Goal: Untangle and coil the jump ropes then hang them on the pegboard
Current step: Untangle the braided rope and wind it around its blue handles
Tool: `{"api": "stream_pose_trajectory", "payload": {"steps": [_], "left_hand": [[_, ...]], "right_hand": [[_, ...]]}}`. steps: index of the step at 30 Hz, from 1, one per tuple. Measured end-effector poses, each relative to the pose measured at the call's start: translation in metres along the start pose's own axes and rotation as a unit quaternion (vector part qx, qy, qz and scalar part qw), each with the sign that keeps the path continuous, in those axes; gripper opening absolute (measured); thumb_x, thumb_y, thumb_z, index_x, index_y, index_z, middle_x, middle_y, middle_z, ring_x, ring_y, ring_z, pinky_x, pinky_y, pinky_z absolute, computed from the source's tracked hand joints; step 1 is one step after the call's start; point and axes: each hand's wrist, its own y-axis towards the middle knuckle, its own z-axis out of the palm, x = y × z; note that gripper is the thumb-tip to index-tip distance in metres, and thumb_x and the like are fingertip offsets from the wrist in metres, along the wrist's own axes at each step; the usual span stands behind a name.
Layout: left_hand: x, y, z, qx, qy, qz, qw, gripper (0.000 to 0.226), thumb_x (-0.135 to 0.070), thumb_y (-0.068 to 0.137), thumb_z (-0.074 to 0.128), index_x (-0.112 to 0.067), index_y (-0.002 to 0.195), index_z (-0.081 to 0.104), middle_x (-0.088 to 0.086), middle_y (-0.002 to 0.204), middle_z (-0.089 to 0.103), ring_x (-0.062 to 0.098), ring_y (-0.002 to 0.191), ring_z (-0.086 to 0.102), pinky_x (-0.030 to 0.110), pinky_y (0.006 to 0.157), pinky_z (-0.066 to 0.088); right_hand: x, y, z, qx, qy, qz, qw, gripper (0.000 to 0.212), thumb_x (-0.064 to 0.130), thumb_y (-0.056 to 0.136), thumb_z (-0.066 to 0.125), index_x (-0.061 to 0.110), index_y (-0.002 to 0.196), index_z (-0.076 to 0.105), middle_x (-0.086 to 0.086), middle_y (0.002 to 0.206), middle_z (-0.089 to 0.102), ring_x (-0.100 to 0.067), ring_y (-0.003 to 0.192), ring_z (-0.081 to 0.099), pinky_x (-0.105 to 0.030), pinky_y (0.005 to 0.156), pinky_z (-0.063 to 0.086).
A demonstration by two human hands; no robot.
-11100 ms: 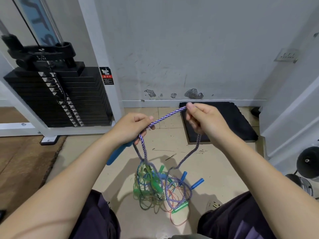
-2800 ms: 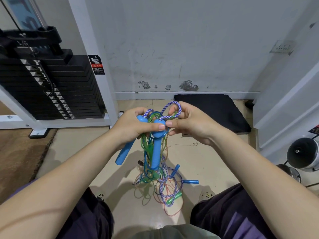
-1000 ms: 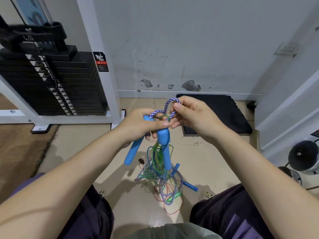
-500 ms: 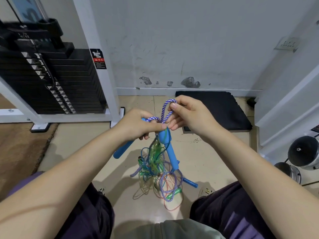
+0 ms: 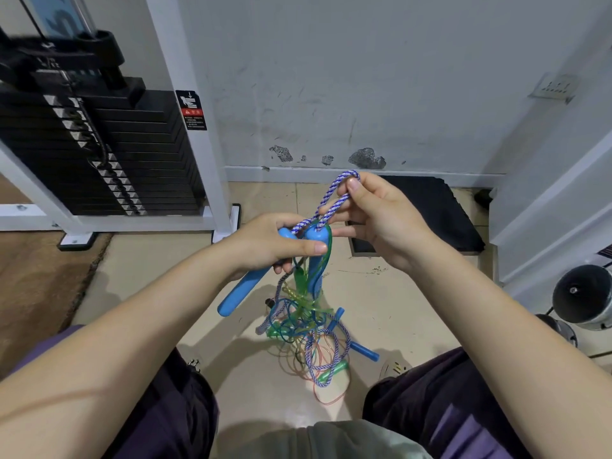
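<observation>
Tangle of jump ropes (image 5: 308, 339): near floor, centre, partly lifted. Left hand (image 5: 265, 243): grips both blue handles (image 5: 238, 293). Right hand (image 5: 381, 213): pinches braided loop (image 5: 337, 193), farther. Step: untangling. Next, likely: draw braided rope free.

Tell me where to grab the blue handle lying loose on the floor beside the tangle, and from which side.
Grip the loose blue handle at its free outer end, coming from the right. That end points away from the tangle, while its inner end runs in under the cords.
</observation>
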Motion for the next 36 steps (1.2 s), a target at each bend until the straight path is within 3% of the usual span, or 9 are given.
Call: {"api": "stream_pose_trajectory", "payload": {"steps": [4, 7, 11, 16, 20, 24, 29, 33, 36], "left_hand": [[0.001, 0.0, 0.002, 0.011, -0.059, 0.001, 0.998, 0.035, -0.028, 0.082, 0.075, -0.012, 0.112, 0.065, 0.007, 0.077, 0.065, 0.016, 0.043, 0.052, 0.025, 0.044, 0.046], [0.001, -0.001, 0.001, 0.02, -0.091, -0.013, 0.996, 0.047, -0.035, 0.074, 0.076, -0.018, 0.115, 0.063, 0.005, 0.083, 0.071, 0.024, 0.052, 0.064, 0.028, 0.047, 0.052], [0.002, -0.003, 0.002, 0.034, -0.131, -0.008, 0.991, 0.046, -0.035, 0.075, 0.074, -0.021, 0.117, 0.063, 0.003, 0.089, 0.074, 0.034, 0.069, 0.073, 0.028, 0.051, 0.056], [-0.002, -0.002, 0.004, 0.017, -0.147, -0.001, 0.989, 0.042, -0.047, 0.082, 0.063, -0.02, 0.114, 0.068, 0.005, 0.094, 0.075, 0.035, 0.072, 0.073, 0.027, 0.052, 0.054], [-0.003, 0.001, 0.006, -0.018, -0.165, -0.027, 0.986, 0.042, -0.045, 0.08, 0.066, -0.015, 0.109, 0.07, 0.015, 0.096, 0.075, 0.035, 0.068, 0.073, 0.028, 0.054, 0.058], [-0.001, 0.001, 0.009, -0.039, -0.167, -0.045, 0.984, 0.047, -0.044, 0.076, 0.069, -0.011, 0.109, 0.071, 0.017, 0.096, 0.076, 0.035, 0.066, 0.073, 0.03, 0.058, 0.062], [0.0, 0.004, 0.002, -0.095, -0.191, -0.061, 0.975, 0.032, -0.036, 0.083, 0.073, -0.008, 0.099, 0.07, 0.017, 0.083, 0.074, 0.038, 0.064, 0.073, 0.034, 0.059, 0.063], [0.005, 0.005, 0.003, -0.109, -0.168, -0.062, 0.978, 0.031, -0.035, 0.082, 0.075, -0.007, 0.094, 0.072, 0.016, 0.08, 0.074, 0.036, 0.062, 0.072, 0.034, 0.058, 0.062], [0.006, 0.008, 0.0, -0.15, -0.13, -0.052, 0.979, 0.019, -0.029, 0.088, 0.073, -0.01, 0.091, 0.072, 0.013, 0.081, 0.07, 0.027, 0.053, 0.07, 0.028, 0.051, 0.059]], "right_hand": [[-0.001, 0.002, -0.003, -0.009, -0.026, -0.005, 1.0, 0.01, 0.019, 0.099, 0.056, 0.01, 0.097, 0.061, -0.015, 0.091, 0.07, -0.024, 0.078, 0.066, -0.034, 0.068, 0.057], [-0.003, 0.001, -0.004, 0.039, -0.077, 0.02, 0.996, 0.012, 0.011, 0.088, 0.07, 0.01, 0.099, 0.067, -0.008, 0.086, 0.072, -0.018, 0.069, 0.063, -0.028, 0.061, 0.054], [-0.006, 0.001, -0.005, 0.049, -0.073, 0.062, 0.994, 0.015, 0.007, 0.086, 0.071, 0.002, 0.099, 0.071, -0.003, 0.079, 0.069, -0.014, 0.062, 0.057, -0.025, 0.054, 0.05], [-0.005, 0.0, -0.006, 0.035, -0.052, 0.06, 0.996, 0.01, 0.006, 0.089, 0.067, 0.004, 0.098, 0.07, -0.005, 0.079, 0.065, -0.016, 0.058, 0.056, -0.025, 0.05, 0.05], [-0.004, -0.001, -0.002, 0.024, -0.022, 0.046, 0.998, 0.014, -0.001, 0.086, 0.069, 0.004, 0.099, 0.067, -0.011, 0.086, 0.066, -0.019, 0.058, 0.06, -0.027, 0.055, 0.054], [-0.004, 0.0, -0.001, -0.003, -0.063, 0.013, 0.998, 0.004, -0.002, 0.086, 0.069, 0.002, 0.086, 0.069, -0.01, 0.072, 0.068, -0.017, 0.059, 0.064, -0.026, 0.061, 0.057], [0.0, 0.0, -0.004, 0.008, -0.122, 0.025, 0.992, 0.015, 0.0, 0.082, 0.075, -0.004, 0.094, 0.067, -0.014, 0.067, 0.062, -0.021, 0.056, 0.062, -0.025, 0.054, 0.053], [-0.003, -0.003, 0.004, 0.035, -0.178, 0.036, 0.983, 0.014, 0.003, 0.081, 0.077, 0.001, 0.083, 0.063, -0.011, 0.06, 0.059, -0.015, 0.044, 0.057, -0.021, 0.042, 0.044], [0.0, -0.003, 0.0, 0.051, -0.179, 0.032, 0.982, 0.011, 0.004, 0.085, 0.074, 0.002, 0.08, 0.064, -0.008, 0.059, 0.06, -0.016, 0.045, 0.055, -0.023, 0.043, 0.045]]}}
